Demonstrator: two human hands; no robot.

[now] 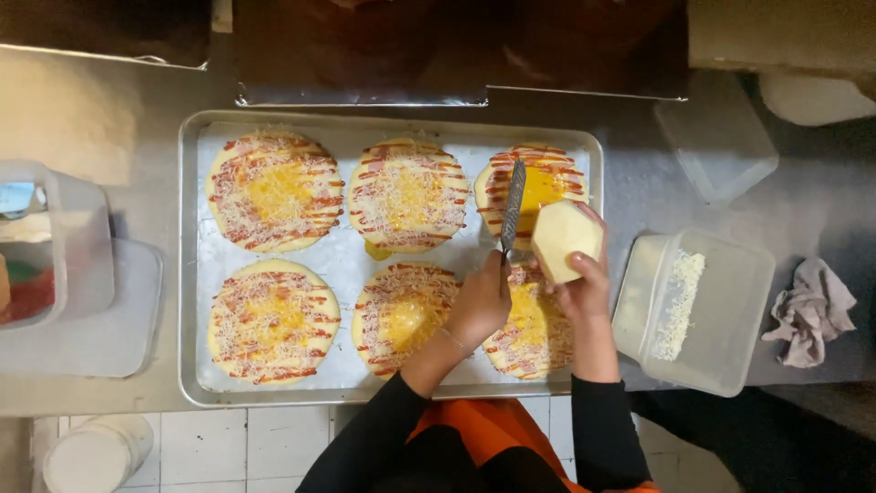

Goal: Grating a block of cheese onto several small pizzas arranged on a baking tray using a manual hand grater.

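Grating pale yellow block of cheese, clamped in right hand, along narrow metal grater gripped by left hand, above far-right sauce-striped round dough base on silver baking tray; best kept centred, strokes light, shreds spread evenly.
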